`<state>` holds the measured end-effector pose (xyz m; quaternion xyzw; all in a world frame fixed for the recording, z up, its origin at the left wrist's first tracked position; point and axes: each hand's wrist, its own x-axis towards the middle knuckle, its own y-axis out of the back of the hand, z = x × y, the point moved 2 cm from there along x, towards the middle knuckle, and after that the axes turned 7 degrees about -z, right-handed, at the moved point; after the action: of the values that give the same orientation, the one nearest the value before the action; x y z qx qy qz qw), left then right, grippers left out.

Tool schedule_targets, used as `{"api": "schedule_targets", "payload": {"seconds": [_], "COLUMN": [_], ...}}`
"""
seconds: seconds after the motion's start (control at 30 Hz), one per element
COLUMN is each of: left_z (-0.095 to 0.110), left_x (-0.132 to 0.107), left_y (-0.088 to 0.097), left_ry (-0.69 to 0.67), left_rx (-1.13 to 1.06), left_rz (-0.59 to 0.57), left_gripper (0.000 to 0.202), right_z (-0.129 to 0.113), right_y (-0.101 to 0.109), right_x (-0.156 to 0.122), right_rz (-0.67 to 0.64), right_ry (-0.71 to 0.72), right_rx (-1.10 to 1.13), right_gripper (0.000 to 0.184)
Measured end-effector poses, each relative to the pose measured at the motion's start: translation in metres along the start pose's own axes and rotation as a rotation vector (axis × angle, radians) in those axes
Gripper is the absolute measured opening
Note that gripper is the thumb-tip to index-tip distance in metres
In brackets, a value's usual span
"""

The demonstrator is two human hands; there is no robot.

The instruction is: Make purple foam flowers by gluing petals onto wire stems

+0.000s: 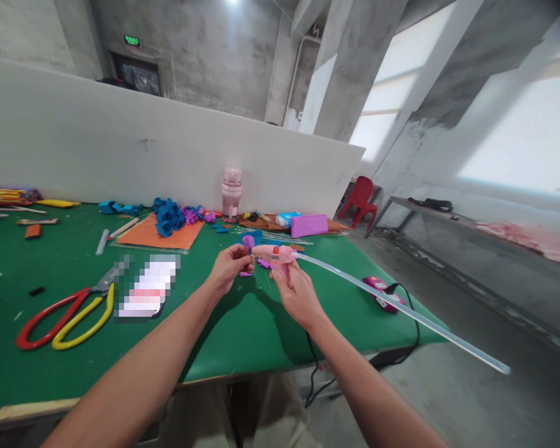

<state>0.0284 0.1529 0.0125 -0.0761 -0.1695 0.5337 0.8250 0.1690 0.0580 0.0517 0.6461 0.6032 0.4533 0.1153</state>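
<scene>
My right hand point(300, 292) is wrapped round the handle of a pink hot glue gun point(269, 252). A long clear glue stick point(401, 305) runs out of the gun's back and droops past the table's right edge. Close to the nozzle, my left hand point(229, 267) pinches a small purple paper piece point(248, 241) between thumb and fingers. Whether the nozzle touches the paper I cannot tell. Scraps of purple paper point(264, 264) lie on the green table point(242, 342) just beyond my hands.
Large scissors point(74, 317) and a blurred-out phone point(149, 289) lie at left. Behind are blue paper curls point(167, 216) on an orange sheet point(137, 235), a pink bottle point(231, 196) and a white partition point(177, 149). A magenta power strip point(383, 294) with a black cable sits at right.
</scene>
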Motion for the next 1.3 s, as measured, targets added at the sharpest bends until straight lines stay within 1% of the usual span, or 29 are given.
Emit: {"api": "schedule_targets", "payload": {"seconds": [0.33,0.5,0.63,0.87,1.3], "left_z": [0.0010,0.0013,0.0014,0.0003,-0.0013], "left_x": [-0.0008,-0.0012,-0.0013,-0.0004,0.0004], "left_y": [-0.0008,-0.0015,-0.0019,-0.0011,-0.0001], "left_ry": [0.012,0.009,0.009,0.007,0.004], "left_rx": [0.004,0.007,-0.001,0.001,0.002], "left_rz": [0.007,0.002,0.004,-0.001,-0.010], "left_gripper": [0.025,0.025,0.027,0.027,0.026], "right_z": [-0.0027,-0.0027,-0.0020,-0.0015,-0.0020], "right_y": [0.0015,0.0016,0.0013,0.0013,0.0017], "right_x": [0.0013,0.0004,0.0005,-0.0002,0.0000], "right_rz": [-0.022,-0.003,-0.018,0.004,-0.024], "right_ry": [-0.026,0.003,-0.013,-0.007,-0.045], "right_rx": [-0.034,-0.046,-0.050,-0.030,-0.033], "right_gripper": [0.043,0.042,0.043,0.042,0.042]}}
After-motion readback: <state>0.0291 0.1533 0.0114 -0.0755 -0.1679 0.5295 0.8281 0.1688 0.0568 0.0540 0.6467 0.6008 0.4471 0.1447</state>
